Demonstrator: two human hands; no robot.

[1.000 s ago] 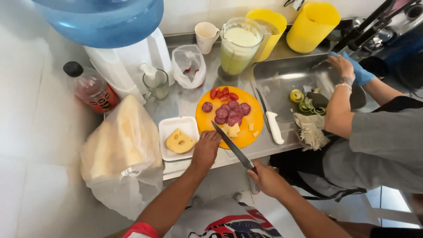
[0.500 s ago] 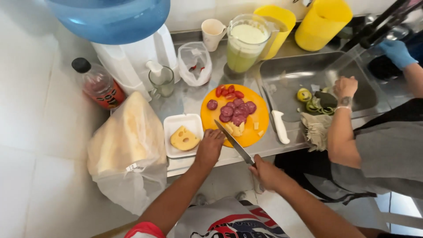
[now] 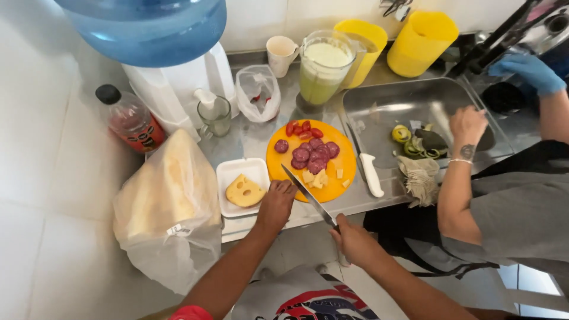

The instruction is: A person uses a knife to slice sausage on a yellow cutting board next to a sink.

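Two hands drawing back toward the tabletop's front edge

Both hands are being kept at the front edge of the tabletop (image 3: 249, 139). The left hand (image 3: 276, 201), fingers curled together, is being rested beside the orange cutting board (image 3: 347, 172), having slid off it over the last second. The right hand (image 3: 354, 238) is being held wrapped around the handle of the knife (image 3: 308, 195), whose blade is now being angled across the board's near rim, just short of the yellow cheese cubes (image 3: 317, 178) and sausage slices (image 3: 314, 155). A cheese slab (image 3: 243, 192) is lying in the white tray (image 3: 232, 172).
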